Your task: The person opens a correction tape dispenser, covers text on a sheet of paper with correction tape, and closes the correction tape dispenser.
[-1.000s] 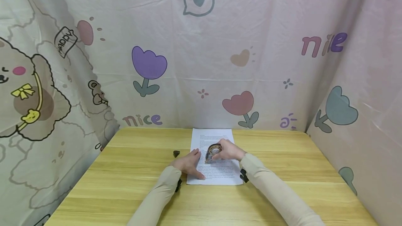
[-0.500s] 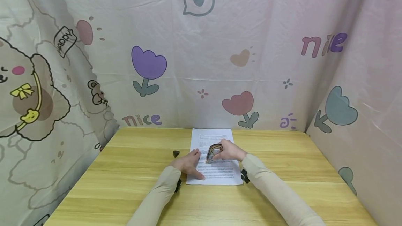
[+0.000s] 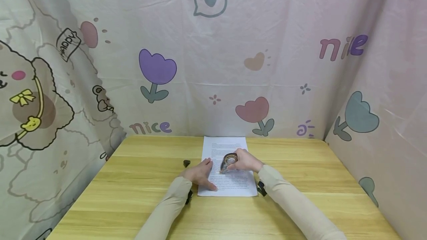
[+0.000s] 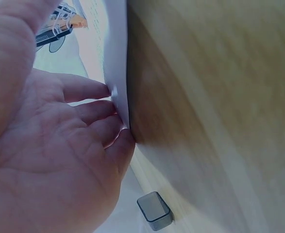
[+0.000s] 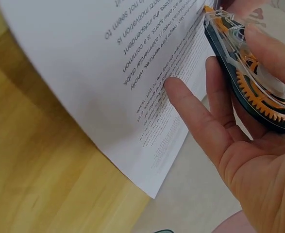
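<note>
A printed sheet of paper (image 3: 233,190) lies on the wooden table. My left hand (image 3: 199,174) rests on its left edge, fingers extended and thumb spread. My right hand (image 3: 247,159) grips a correction tape dispenser (image 3: 228,163) with a clear and dark case, its tip down at the lines of text. Orange gear wheels show inside the dispenser (image 5: 259,92) in the right wrist view. There, one finger of the right hand reaches out onto the page. A small dark translucent cap (image 4: 153,208) lies on the table to the left, apart from the left hand.
The wooden table (image 3: 300,195) stretches out on both sides of the paper. A patterned cloth (image 3: 213,47) hangs behind it and at both sides. Dark wrist devices sit at both sleeves.
My right hand has slid the correction tape dispenser slightly to the right along the text. The left hand, the paper and the cap have stayed in place.
</note>
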`<state>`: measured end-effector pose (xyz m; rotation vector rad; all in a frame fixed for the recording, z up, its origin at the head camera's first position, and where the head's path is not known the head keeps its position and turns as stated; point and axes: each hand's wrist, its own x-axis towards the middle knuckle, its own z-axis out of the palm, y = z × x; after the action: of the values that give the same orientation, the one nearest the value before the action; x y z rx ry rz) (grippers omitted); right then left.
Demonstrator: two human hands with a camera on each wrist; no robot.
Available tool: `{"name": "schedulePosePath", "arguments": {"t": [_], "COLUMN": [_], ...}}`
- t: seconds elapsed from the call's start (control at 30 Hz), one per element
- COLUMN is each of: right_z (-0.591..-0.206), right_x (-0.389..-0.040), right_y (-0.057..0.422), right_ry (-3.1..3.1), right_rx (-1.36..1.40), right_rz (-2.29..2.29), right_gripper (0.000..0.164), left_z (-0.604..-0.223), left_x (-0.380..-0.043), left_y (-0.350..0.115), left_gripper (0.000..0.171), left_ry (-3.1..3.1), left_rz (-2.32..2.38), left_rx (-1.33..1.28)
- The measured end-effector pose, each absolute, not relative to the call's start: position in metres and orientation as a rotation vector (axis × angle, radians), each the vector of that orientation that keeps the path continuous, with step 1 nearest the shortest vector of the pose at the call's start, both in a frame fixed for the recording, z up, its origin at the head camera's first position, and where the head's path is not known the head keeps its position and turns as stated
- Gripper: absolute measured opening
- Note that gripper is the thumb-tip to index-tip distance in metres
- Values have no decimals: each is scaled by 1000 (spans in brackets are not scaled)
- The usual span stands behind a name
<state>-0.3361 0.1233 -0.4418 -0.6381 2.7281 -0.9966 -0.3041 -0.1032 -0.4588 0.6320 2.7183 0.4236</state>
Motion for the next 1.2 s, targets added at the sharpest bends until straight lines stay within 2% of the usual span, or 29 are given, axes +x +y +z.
{"name": "schedulePosePath", "arguments": {"t": [1.2], "right_z": [-441], "right_x": [-333], "right_y": [131], "right_ry": [2717], "right_rx": [-615], "right_rz": [-1019], "right_gripper": [23], "left_z": [-458], "left_x": [-302], "left_y": [-102], "left_gripper": [112], "left_ry": [2719], "left_rz": [422], "left_rx": [647]}}
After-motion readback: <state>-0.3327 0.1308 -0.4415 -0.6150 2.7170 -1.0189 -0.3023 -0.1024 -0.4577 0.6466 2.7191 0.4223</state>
